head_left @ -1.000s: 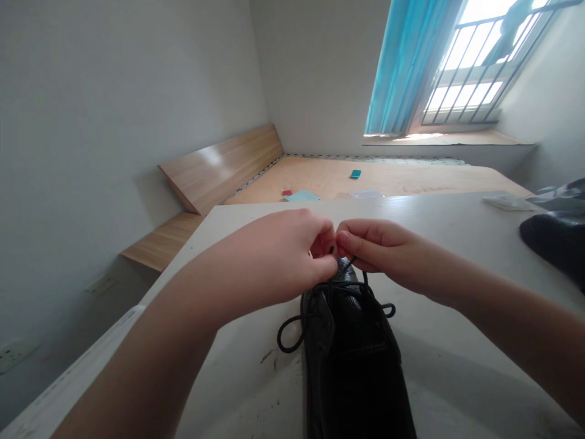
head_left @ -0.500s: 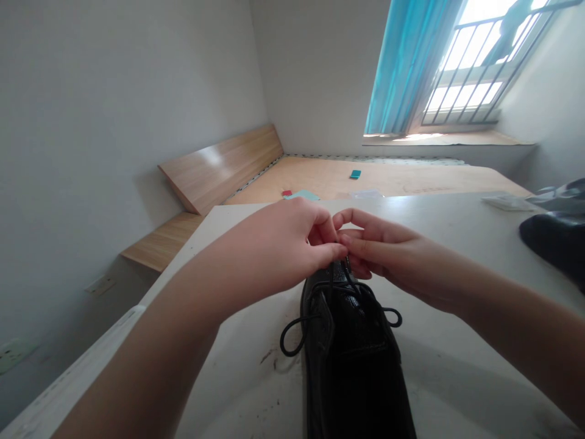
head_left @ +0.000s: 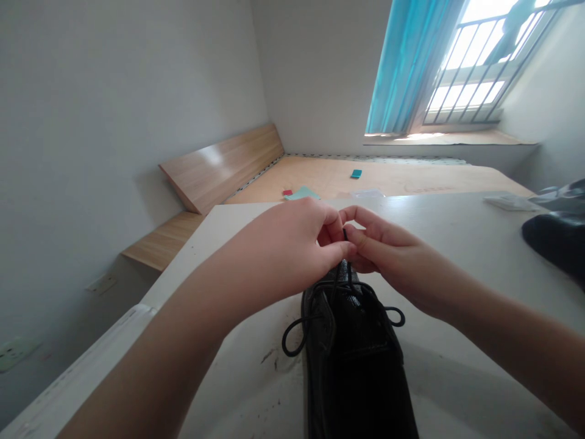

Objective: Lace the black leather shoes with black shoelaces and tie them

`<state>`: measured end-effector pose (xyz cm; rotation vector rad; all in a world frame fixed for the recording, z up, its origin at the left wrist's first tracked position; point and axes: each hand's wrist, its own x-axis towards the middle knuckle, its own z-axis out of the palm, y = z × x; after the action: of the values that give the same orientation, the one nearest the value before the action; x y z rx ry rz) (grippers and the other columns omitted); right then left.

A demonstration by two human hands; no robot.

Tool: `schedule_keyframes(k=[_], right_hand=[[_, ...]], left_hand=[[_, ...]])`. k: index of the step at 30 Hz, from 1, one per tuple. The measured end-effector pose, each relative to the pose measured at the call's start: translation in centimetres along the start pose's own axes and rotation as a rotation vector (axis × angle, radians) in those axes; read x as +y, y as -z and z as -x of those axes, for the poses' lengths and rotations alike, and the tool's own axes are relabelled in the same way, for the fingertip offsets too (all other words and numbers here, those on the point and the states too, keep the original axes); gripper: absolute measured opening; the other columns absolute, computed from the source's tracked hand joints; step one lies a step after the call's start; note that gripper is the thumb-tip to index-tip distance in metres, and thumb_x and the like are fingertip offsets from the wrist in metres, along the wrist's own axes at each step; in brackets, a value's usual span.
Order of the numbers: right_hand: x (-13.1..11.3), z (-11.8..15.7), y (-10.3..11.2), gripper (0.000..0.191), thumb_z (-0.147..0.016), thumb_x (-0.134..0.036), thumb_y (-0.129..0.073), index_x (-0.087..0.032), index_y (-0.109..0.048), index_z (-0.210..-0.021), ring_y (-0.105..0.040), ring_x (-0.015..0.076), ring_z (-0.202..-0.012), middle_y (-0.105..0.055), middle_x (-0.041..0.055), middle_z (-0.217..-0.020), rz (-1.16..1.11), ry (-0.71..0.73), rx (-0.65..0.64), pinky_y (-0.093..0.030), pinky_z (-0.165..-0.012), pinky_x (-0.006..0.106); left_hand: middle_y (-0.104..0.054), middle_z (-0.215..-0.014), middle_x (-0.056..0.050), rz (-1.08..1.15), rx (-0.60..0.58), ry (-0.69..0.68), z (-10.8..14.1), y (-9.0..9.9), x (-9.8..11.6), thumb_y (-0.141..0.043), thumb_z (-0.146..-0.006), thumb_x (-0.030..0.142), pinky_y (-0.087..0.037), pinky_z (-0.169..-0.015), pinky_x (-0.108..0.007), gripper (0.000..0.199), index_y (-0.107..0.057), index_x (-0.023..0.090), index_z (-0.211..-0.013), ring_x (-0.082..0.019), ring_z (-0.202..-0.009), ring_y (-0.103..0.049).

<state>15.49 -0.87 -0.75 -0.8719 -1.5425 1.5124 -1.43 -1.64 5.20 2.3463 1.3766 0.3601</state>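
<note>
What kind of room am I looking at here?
Probably a bedroom or similar room in a home, though that is a judgement: a curtain hangs beside a barred window, and behind the white table is a broad wooden platform, perhaps a bed base.

Side lanes open; centre blocked at the shoe's toe.
You have open tabletop (head_left: 439, 213) beyond the right hand (head_left: 379, 241), and a lane on each side of the shoe (head_left: 361, 378), inside the forearms. Over the toe, both hands meet, with no visible passage between their fingertips; the laces (head_left: 350, 274) rise beneath them. Note the left loop (head_left: 284, 341) and right loop (head_left: 403, 314) jutting into your side lanes. The left forearm (head_left: 173, 341) and right forearm (head_left: 503, 323) bar sideways entry. At far right, the second shoe (head_left: 557, 241) and plastic packet (head_left: 509, 202) obstruct you.
</note>
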Motion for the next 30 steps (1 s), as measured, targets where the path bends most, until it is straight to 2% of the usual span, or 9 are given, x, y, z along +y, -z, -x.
schedule_keyframes(k=[3, 10, 15, 21, 30], right_hand=[[-0.2, 0.2, 0.0, 0.031, -0.086, -0.049, -0.067, -0.023, -0.049, -0.089, -0.034, 0.0104, -0.059, -0.046, -0.0062, -0.067, -0.004, -0.012, 0.004, -0.027, -0.053, 0.025], [-0.2, 0.0, 0.6, 0.04, -0.083, -0.058, -0.068, -0.02, -0.055, -0.079, -0.033, 0.0111, -0.061, -0.043, -0.0036, -0.069, 0.015, -0.097, -0.064, -0.028, -0.053, 0.025], [0.3, -0.3, 0.9, 0.034, -0.085, -0.05, -0.067, -0.018, -0.058, -0.078, -0.034, 0.0106, -0.059, -0.045, -0.0037, -0.067, 0.027, -0.126, -0.096, -0.028, -0.053, 0.025], [0.0, -0.4, 0.7, 0.032, -0.084, -0.048, -0.067, -0.018, -0.058, -0.076, -0.029, 0.0101, -0.058, -0.038, -0.0049, -0.065, 0.01, -0.099, -0.094, -0.022, -0.051, 0.026], [-0.4, 0.0, 0.8, 0.022, -0.087, -0.033, -0.059, -0.019, -0.052, -0.073, -0.031, 0.0109, -0.06, -0.039, -0.0034, -0.067, -0.015, -0.11, -0.078, -0.027, -0.053, 0.026]], left_hand=[[-0.064, -0.068, 0.003, -0.031, 0.015, -0.006, 0.1, 0.0, 0.1, -0.053, -0.087, 0.036, -0.034, -0.049, -0.028, 0.02, -0.064, 0.023, -0.076, -0.013, -0.06, -0.056], [-0.061, -0.062, 0.002, -0.026, 0.006, -0.004, 0.3, 0.5, -0.2, -0.054, -0.087, 0.038, -0.032, -0.048, -0.028, 0.021, -0.064, 0.023, -0.074, -0.013, -0.055, -0.053], [-0.065, -0.067, 0.002, 0.006, 0.005, 0.011, 0.2, 0.6, -0.3, -0.055, -0.084, 0.036, -0.033, -0.049, -0.027, 0.018, -0.065, 0.023, -0.075, -0.013, -0.058, -0.055], [-0.065, -0.067, 0.002, 0.024, 0.01, 0.014, 0.3, 0.7, -0.2, -0.055, -0.082, 0.032, -0.033, -0.05, -0.027, 0.016, -0.066, 0.023, -0.075, -0.013, -0.057, -0.055], [-0.066, -0.067, 0.003, 0.015, 0.009, 0.006, 0.4, 1.1, -0.3, -0.054, -0.084, 0.035, -0.035, -0.049, -0.026, 0.019, -0.068, 0.024, -0.078, -0.012, -0.057, -0.055]])
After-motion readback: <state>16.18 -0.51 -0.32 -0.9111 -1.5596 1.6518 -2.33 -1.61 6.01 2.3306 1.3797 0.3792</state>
